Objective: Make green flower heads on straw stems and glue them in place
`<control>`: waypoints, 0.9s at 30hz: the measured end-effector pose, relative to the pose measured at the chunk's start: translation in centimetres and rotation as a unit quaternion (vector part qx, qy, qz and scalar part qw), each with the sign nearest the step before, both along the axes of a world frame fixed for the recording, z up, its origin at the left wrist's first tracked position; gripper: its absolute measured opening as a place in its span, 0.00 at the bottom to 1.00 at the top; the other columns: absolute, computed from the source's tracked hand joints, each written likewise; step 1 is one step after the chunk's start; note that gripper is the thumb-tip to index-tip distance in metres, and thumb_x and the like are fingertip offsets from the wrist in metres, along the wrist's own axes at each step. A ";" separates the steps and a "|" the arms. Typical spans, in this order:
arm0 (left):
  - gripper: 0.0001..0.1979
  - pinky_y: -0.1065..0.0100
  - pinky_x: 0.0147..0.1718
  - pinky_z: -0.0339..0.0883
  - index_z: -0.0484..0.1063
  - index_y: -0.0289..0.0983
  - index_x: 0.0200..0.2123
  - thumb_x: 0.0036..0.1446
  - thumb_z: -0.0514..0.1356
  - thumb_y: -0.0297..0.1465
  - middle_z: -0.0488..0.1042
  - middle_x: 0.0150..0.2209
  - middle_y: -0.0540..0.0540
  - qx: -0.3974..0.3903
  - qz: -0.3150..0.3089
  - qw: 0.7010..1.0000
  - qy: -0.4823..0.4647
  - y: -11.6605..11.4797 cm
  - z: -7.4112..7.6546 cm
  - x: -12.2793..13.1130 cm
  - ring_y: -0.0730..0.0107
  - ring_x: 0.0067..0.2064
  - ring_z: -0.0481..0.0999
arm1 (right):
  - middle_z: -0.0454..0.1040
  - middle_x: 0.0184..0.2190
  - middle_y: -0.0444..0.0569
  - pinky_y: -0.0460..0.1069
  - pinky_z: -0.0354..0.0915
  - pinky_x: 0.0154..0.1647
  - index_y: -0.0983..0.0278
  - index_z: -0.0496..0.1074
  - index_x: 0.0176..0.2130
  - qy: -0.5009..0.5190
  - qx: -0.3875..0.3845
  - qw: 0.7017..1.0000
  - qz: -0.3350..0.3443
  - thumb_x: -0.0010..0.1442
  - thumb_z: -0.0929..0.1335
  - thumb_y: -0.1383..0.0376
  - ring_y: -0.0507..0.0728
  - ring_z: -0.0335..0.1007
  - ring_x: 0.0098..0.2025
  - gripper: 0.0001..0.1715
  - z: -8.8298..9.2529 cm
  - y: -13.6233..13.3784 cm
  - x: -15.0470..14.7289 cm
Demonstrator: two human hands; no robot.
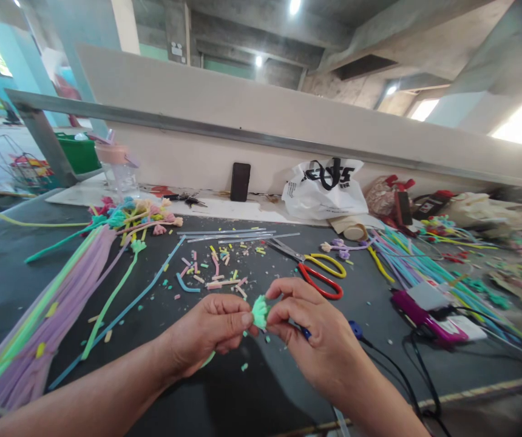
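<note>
Pinches a green tuft (260,311) with thumb and fingertips of left hand (210,331); clamps its other side the same way with right hand (315,334). Holds it just above table (252,394), near the front. Beyond: scraps (215,267), red scissors (320,280) touching yellow scissors (327,264). Far left: purple stems (61,303), bundled, lying flat.

left hand (210,331) and right hand (309,331) pinch a small green fuzzy piece (260,311) between fingertips, near centre | red and yellow scissors (322,273) just beyond right hand | pipe-cleaner bundle (42,315) left | coloured scraps (215,267) on dark table (252,388) | white bag (325,188) and phone (240,181) far
</note>
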State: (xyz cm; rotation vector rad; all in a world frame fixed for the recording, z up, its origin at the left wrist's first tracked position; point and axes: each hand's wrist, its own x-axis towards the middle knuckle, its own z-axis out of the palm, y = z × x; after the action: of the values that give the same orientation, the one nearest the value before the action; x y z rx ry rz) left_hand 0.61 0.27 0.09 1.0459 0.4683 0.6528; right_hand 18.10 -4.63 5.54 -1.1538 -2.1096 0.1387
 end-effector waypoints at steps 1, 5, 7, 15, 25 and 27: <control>0.13 0.73 0.17 0.38 0.73 0.31 0.25 0.52 0.62 0.37 0.55 0.14 0.57 0.003 0.004 1.000 0.000 -0.1 0.0 0.0 0.84 0.16 0.47 | 0.72 0.35 0.48 0.50 0.66 0.39 0.62 0.71 0.27 -0.002 -0.002 1.000 0.001 0.55 0.65 0.75 0.54 0.71 0.39 0.10 0.0 0.0 0.0; 0.14 0.73 0.18 0.40 0.72 0.32 0.25 0.53 0.61 0.38 0.53 0.14 0.57 0.018 0.023 1.000 -0.003 0.0 0.0 0.0 0.83 0.17 0.48 | 0.72 0.40 0.50 0.49 0.66 0.41 0.62 0.71 0.30 0.015 -0.024 1.000 -0.010 0.56 0.66 0.74 0.56 0.70 0.43 0.07 0.5 -0.1 0.5; 0.13 0.73 0.19 0.42 0.72 0.32 0.26 0.52 0.62 0.38 0.54 0.15 0.56 0.014 0.017 1.000 -0.017 0.2 -0.1 -0.2 0.82 0.18 0.49 | 0.71 0.43 0.50 0.49 0.67 0.40 0.61 0.70 0.35 0.042 -0.027 0.998 -0.026 0.56 0.66 0.73 0.54 0.71 0.40 0.07 0.7 -0.2 0.8; 0.12 0.72 0.22 0.42 0.70 0.32 0.24 0.49 0.64 0.36 0.57 0.20 0.53 -0.002 -0.032 0.999 -0.013 0.5 -0.5 -0.7 0.80 0.22 0.51 | 0.72 0.37 0.48 0.46 0.67 0.36 0.61 0.69 0.34 0.092 -0.002 0.995 -0.026 0.56 0.65 0.74 0.52 0.70 0.35 0.08 1.0 -0.6 0.5; 0.13 0.73 0.21 0.44 0.69 0.33 0.24 0.51 0.63 0.37 0.56 0.18 0.55 0.019 -0.017 0.999 -0.026 0.4 -0.5 -0.3 0.80 0.21 0.51 | 0.68 0.39 0.49 0.49 0.65 0.44 0.62 0.65 0.39 0.057 -0.016 0.998 0.021 0.55 0.68 0.72 0.55 0.67 0.45 0.11 0.3 -1.3 -0.5; 0.13 0.73 0.21 0.44 0.68 0.33 0.23 0.52 0.62 0.37 0.56 0.18 0.55 0.029 -0.015 0.999 -0.028 0.3 -0.6 -0.2 0.79 0.21 0.52 | 0.68 0.38 0.48 0.50 0.64 0.45 0.61 0.64 0.39 0.047 0.001 0.999 0.014 0.55 0.69 0.72 0.56 0.66 0.45 0.12 0.1 -1.3 -0.7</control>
State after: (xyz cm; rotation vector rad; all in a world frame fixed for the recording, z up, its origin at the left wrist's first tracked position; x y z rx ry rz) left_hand 0.37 0.61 -0.51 1.0837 0.3854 0.6701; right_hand 17.39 -5.88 5.61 -1.0960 -2.0434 0.1985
